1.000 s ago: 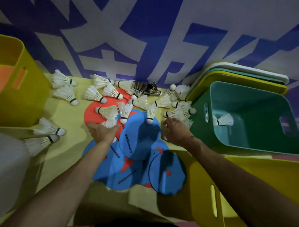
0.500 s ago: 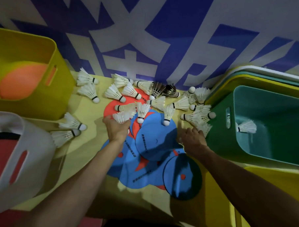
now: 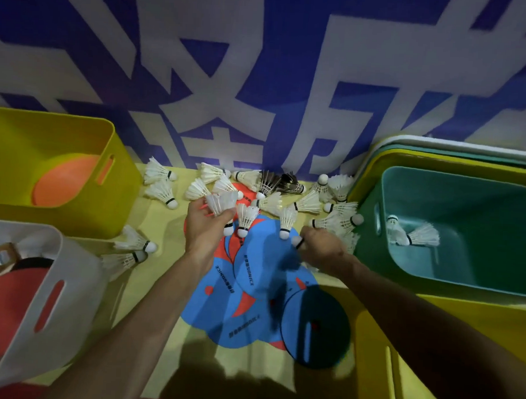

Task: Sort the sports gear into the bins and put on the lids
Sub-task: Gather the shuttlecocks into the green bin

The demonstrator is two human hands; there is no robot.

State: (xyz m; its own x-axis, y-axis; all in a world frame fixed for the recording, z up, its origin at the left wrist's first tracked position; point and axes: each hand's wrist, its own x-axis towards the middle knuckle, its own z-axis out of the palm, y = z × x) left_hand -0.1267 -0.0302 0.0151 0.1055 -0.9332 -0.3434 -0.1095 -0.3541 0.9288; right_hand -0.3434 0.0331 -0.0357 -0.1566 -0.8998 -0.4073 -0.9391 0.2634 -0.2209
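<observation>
Teal bin [image 3: 481, 209] sitting right of the pile, two shuttlecocks already inside. Left hand [image 3: 205, 224] gripping a shuttlecock [image 3: 222, 201] around the skirt, risking crushed feathers. Right hand [image 3: 323, 247] pinching a second shuttlecock [image 3: 296, 240]; carrying across is probably going to scatter loose shuttlecocks [image 3: 306, 205] off the worktop [image 3: 161, 222].

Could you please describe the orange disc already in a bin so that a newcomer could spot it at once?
Find the yellow bin at the far left, against the blue-and-white wall, just beyond the white bin. On its floor lies the orange disc. Unlike the blue discs piled on the table, it is plain orange, sits inside a bin and has no shuttlecocks on it.
</observation>
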